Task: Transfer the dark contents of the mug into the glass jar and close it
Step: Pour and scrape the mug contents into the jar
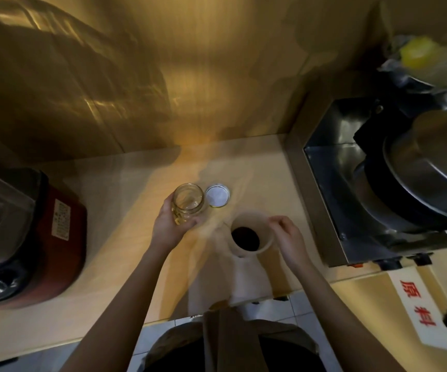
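Observation:
An empty, open glass jar (187, 201) stands on the pale wooden counter (115, 210); my left hand (167, 226) is wrapped around its lower left side. Its lid (217, 196) lies flat on the counter just right of the jar, white inner side up. A beige mug (252, 233) with dark contents (245, 238) sits nearer to me, right of the jar. My right hand (288, 238) hovers at the mug's right rim with fingers curled and slightly apart, touching or nearly touching it; I cannot tell which.
A red and black appliance (42, 237) with a clear top stands at the left. A metal cooker (378, 200) with a lidded steel pot (437, 162) fills the right. A white label with red characters (418, 304) lies at the counter's front right.

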